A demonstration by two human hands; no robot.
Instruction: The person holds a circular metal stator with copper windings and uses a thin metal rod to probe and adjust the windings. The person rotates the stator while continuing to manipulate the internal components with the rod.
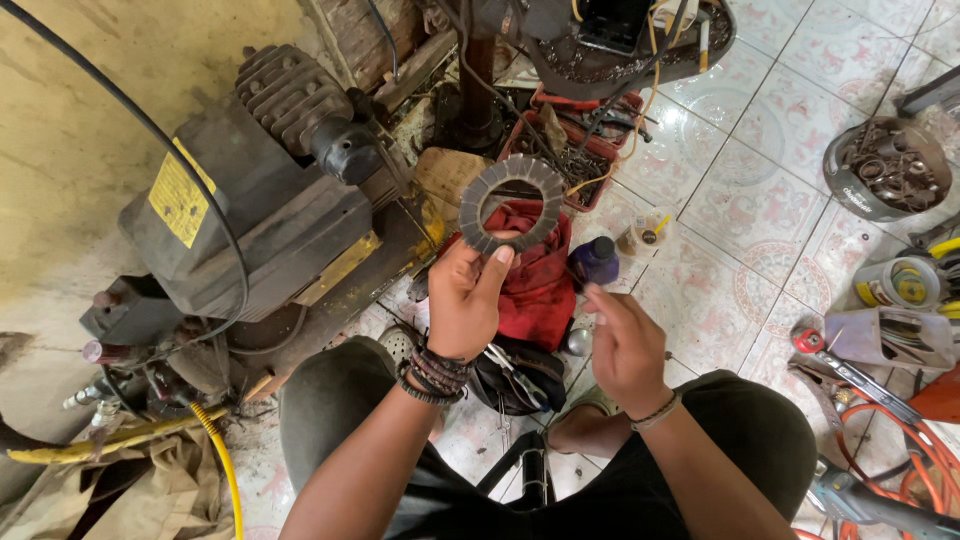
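My left hand [465, 296] holds up a round grey friction ring [512, 204] with a segmented face, pinched at its lower edge between thumb and fingers. Several dark bracelets circle that wrist. My right hand [625, 345] hovers lower and to the right, fingers loosely apart and holding nothing. Behind the ring lies a red cloth [536, 280]. My knees in dark shorts frame the bottom of the view.
A grimy air compressor [265, 190] stands at left with a yellow hose [222, 455]. A small purple bottle [596, 260], a red tray of parts [580, 150], a round pan of metal pieces [888, 168] and orange hose [920, 450] lie on the patterned tile floor.
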